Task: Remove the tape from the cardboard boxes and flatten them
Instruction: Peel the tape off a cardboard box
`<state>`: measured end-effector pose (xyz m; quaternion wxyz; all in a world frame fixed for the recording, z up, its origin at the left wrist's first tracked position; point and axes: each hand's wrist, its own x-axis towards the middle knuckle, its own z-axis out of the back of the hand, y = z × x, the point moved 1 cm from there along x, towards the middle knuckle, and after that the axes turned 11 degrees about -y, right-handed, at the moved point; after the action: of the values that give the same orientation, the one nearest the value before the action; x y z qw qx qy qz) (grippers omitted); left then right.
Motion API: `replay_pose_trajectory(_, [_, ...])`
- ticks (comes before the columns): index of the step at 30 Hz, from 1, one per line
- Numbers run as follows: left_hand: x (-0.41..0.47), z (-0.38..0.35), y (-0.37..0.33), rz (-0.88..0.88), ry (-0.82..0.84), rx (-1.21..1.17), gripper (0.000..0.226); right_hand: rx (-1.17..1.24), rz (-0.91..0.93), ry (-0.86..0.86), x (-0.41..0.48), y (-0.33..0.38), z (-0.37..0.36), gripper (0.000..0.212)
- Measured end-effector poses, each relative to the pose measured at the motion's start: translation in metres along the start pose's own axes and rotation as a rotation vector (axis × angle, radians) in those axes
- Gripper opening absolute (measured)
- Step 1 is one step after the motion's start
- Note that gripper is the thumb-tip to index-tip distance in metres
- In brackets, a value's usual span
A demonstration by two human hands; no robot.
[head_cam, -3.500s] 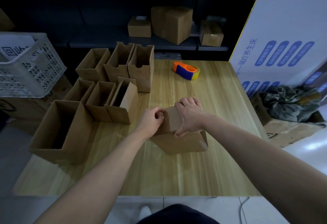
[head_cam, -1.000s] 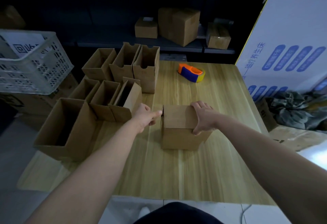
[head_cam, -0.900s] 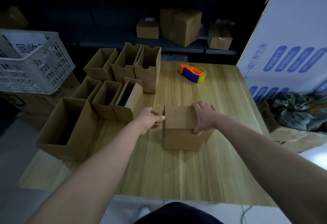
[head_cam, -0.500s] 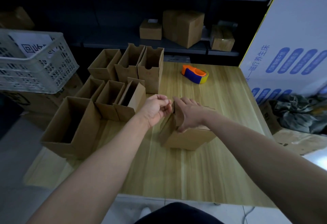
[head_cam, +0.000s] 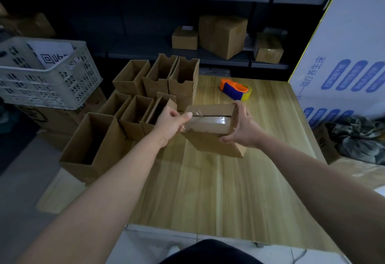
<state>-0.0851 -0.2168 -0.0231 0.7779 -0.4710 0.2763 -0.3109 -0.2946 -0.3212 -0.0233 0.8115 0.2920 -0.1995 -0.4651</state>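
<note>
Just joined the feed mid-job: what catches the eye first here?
Both hands hold a tilted cardboard box at table centre, the left hand pinching clear tape at its seam, the right hand gripping its side. Open boxes crowd the table's left; an orange-blue tape dispenser sits behind.

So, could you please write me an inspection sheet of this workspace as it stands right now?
Surface: wooden table, near half bare.
Job's things: taped box tilted up, clear tape along its seam, one end lifting at the left.
Clutter: opened boxes standing at the table's left; tape dispenser at the far side.
Grippers: left hand pinches the tape end; right hand holds the box's right end.
Cables: one thin cable on the floor, near right.
Surroundings: white crate left, shelf with closed boxes behind, large printed carton right.
</note>
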Motion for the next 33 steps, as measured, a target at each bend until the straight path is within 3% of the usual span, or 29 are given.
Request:
replay_pose_trajectory(7, [-0.009, -0.030, 0.000, -0.282, -0.044, 0.277, 0.039, 0.023, 0.023, 0.074, -0.010, 0.000, -0.022, 0.122])
replay_pose_trajectory(11, [-0.010, -0.022, 0.012, -0.210, -0.135, 0.381, 0.032, -0.004, 0.041, 0.073, -0.012, -0.005, -0.017, 0.121])
replay_pose_trajectory(15, [-0.009, -0.019, 0.016, -0.114, -0.123, 0.369, 0.031, -0.015, 0.047, 0.089, -0.016, -0.009, -0.020, 0.120])
replay_pose_trajectory(19, [-0.010, -0.026, 0.019, -0.107, -0.160, 0.342, 0.011, -0.059, -0.037, 0.192, -0.017, -0.019, -0.024, 0.128])
replay_pose_trajectory(22, [-0.013, -0.030, 0.022, -0.122, -0.149, 0.295, 0.008, -0.302, -0.008, 0.214, -0.013, -0.017, -0.014, 0.137])
replay_pose_trajectory(27, [-0.020, -0.042, 0.019, -0.159, -0.055, 0.305, 0.009, -0.635, 0.165, 0.169, -0.008, 0.009, -0.024, 0.133])
replay_pose_trajectory(30, [-0.026, -0.047, 0.016, -0.167, 0.032, 0.262, 0.009, -0.597, 0.118, 0.244, -0.011, 0.011, -0.038, 0.131])
replay_pose_trajectory(33, [-0.028, -0.041, 0.018, -0.109, 0.009, 0.132, 0.006, -0.470, 0.047, 0.215, -0.013, 0.006, -0.042, 0.124])
